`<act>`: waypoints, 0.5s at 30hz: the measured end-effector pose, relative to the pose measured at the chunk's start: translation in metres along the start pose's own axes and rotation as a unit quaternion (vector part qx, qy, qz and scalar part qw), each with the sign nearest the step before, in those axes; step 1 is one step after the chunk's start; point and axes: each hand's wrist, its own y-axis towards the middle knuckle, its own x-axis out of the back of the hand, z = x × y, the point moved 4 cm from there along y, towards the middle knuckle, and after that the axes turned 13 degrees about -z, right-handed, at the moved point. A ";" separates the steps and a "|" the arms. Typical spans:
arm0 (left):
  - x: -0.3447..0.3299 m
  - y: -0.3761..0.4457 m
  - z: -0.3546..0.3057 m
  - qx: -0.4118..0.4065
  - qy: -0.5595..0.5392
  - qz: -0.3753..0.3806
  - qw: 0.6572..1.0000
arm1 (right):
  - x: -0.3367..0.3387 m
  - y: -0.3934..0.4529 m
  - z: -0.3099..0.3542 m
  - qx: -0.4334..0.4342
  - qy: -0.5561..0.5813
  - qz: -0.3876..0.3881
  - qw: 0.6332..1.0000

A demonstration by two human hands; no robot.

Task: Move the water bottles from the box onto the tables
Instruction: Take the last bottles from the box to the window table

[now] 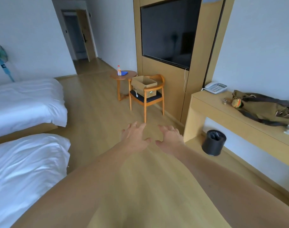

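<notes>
Here, hands: left hand and right hand spread wide, holding nothing, above wood-grain floor.
Bottle: clear plastic water bottle upright on round wooden counter.
Box: open cardboard box on wooden chair.

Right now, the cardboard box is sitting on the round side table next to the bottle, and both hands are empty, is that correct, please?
Not quite. The cardboard box sits on the seat of the wooden chair, not on the round side table. The bottle does stand on that table, and the left hand and right hand are both empty. The head view shows this.
</notes>
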 end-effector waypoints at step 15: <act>-0.036 0.321 0.152 0.009 -0.009 -0.012 1.000 | -0.101 0.332 0.072 -0.012 0.012 -0.015 1.000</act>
